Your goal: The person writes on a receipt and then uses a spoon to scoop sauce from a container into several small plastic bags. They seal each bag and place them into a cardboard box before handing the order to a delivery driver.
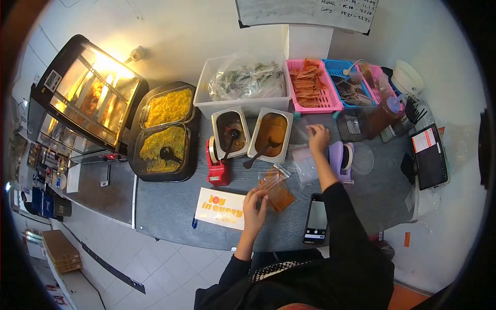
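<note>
My left hand [253, 211] is over the right end of a white box [219, 207] with orange lettering. Its fingers are loosely curved, thumb apart, fingertips at the edge of a small clear bag of orange-brown sauce [280, 196]. My right hand [318, 138] reaches farther back, its fingers pinching a clear plastic bag [300, 132] whose outline is hard to make out. Below that hand lies a stack of clear zip bags [306, 164]. Beside the right wrist stands a purple tape dispenser [338, 161].
Two metal pans [267, 135] of sauce hold black ladles. A red tape dispenser [218, 173] stands left of them, near black trays of yellow food [164, 147]. Behind are a plastic tub [243, 103] and a pink basket [316, 106]. A phone [315, 219] lies near the front edge.
</note>
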Motion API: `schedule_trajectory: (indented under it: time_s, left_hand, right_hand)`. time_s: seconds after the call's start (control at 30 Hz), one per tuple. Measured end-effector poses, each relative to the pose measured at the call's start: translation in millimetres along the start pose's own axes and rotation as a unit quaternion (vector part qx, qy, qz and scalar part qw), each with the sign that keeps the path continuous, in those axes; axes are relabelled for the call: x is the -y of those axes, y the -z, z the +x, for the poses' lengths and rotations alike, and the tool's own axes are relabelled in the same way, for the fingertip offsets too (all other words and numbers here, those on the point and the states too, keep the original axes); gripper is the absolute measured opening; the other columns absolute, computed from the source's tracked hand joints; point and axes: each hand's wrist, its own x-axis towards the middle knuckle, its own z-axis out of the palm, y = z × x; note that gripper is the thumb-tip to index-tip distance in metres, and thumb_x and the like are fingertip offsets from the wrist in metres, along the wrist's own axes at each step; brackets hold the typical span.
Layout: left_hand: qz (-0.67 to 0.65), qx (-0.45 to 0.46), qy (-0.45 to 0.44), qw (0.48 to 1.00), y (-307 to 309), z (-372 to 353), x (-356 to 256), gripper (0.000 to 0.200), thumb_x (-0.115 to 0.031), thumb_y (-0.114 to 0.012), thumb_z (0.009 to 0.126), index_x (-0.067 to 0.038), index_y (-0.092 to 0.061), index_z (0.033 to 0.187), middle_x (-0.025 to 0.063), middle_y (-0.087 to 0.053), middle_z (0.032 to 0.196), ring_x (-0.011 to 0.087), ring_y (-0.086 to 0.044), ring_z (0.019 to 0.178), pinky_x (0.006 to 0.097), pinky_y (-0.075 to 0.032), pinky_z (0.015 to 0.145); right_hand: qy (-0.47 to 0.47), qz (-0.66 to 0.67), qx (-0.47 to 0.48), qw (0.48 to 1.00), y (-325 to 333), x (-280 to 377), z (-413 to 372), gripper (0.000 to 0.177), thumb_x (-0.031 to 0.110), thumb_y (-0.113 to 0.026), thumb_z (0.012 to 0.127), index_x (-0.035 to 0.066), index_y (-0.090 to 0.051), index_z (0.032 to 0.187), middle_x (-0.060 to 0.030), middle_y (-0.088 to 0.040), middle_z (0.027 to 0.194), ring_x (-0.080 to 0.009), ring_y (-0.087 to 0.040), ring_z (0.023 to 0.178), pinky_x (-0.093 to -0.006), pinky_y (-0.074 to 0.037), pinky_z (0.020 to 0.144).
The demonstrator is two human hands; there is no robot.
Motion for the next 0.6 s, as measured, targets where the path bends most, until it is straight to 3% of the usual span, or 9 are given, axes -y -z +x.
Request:
schedule_trajectory:
  time_s: [0.1, 0.23, 0.33, 0.43, 0.47, 0.53, 0.6]
  left_hand:
    - [-0.081, 0.052, 0.013, 0.995, -9.0, 6.1, -10.9, 0.015, -0.006, -0.056, 0.078, -0.001, -0.059, 0.092, 0.0134, -0.056, 0.096, 0.0229, -0.054, 0.090, 0.0297, -0.042, 0.079]
    - [-0.095, -0.016, -0.027, 0.995, -26.5, 34.4, -55.3, 0.017, -0.011, -0.061, 0.076, 0.000, -0.059, 0.089, 0.0120, -0.058, 0.093, 0.0237, -0.055, 0.087, 0.0307, -0.043, 0.075]
    - [-0.056, -0.026, -0.077, 0.995, -36.8, 45.7, -45.3, 0.021, -0.013, -0.061, 0.077, 0.000, -0.057, 0.093, 0.0100, -0.058, 0.088, 0.0186, -0.056, 0.080, 0.0273, -0.043, 0.072]
    - [-0.101, 0.091, 0.044, 0.990, -29.5, 43.5, -40.4, 0.025, -0.009, -0.063, 0.075, -0.001, -0.056, 0.097, 0.0089, -0.057, 0.087, 0.0160, -0.058, 0.079, 0.0260, -0.046, 0.068]
    - [-0.152, 0.075, 0.047, 0.984, -33.6, 39.5, -36.1, 0.023, -0.008, -0.063, 0.075, -0.001, -0.057, 0.097, 0.0085, -0.057, 0.087, 0.0147, -0.058, 0.077, 0.0253, -0.046, 0.066]
    - [-0.252, 0.041, 0.056, 0.965, -39.7, 31.7, -34.1, 0.021, -0.007, -0.062, 0.075, -0.002, -0.058, 0.095, 0.0079, -0.056, 0.085, 0.0123, -0.058, 0.073, 0.0239, -0.047, 0.061]
    - [-0.214, 0.002, 0.030, 0.976, -37.4, 27.5, -44.1, 0.019, -0.005, -0.061, 0.075, -0.002, -0.060, 0.093, 0.0085, -0.057, 0.087, 0.0132, -0.058, 0.073, 0.0244, -0.047, 0.060]
  right_hand:
    - [-0.042, 0.203, -0.050, 0.977, 26.6, 11.7, -25.2, 0.017, 0.021, -0.062, 0.076, 0.004, -0.063, 0.075, -0.0088, -0.058, 0.080, -0.0237, -0.053, 0.076, -0.0333, -0.039, 0.068]
    - [-0.139, 0.336, 0.003, 0.932, 85.9, 75.3, -81.5, 0.019, 0.020, -0.061, 0.079, 0.001, -0.061, 0.080, -0.0060, -0.057, 0.078, -0.0123, -0.051, 0.068, -0.0230, -0.038, 0.061]
    - [-0.212, 0.453, 0.046, 0.865, 112.9, 102.7, -102.6, 0.015, 0.015, -0.060, 0.080, 0.001, -0.061, 0.082, -0.0038, -0.057, 0.079, -0.0085, -0.050, 0.068, -0.0203, -0.038, 0.060]
    - [-0.175, 0.449, 0.031, 0.876, 115.1, 102.0, -109.5, 0.011, 0.012, -0.060, 0.079, 0.001, -0.061, 0.083, -0.0034, -0.056, 0.078, -0.0071, -0.049, 0.067, -0.0185, -0.038, 0.060]
    - [-0.136, 0.395, 0.027, 0.908, 116.2, 99.8, -110.0, 0.011, 0.011, -0.061, 0.078, 0.000, -0.060, 0.082, -0.0037, -0.056, 0.077, -0.0080, -0.050, 0.066, -0.0196, -0.039, 0.059]
    - [-0.104, 0.378, 0.013, 0.920, 121.4, 102.7, -110.1, 0.010, 0.010, -0.062, 0.077, 0.000, -0.059, 0.079, -0.0042, -0.056, 0.077, -0.0088, -0.051, 0.065, -0.0205, -0.040, 0.057]
    - [-0.079, 0.378, 0.007, 0.922, 125.3, 106.1, -112.6, 0.008, 0.007, -0.062, 0.076, 0.000, -0.058, 0.077, -0.0037, -0.054, 0.076, -0.0082, -0.050, 0.065, -0.0200, -0.040, 0.057]
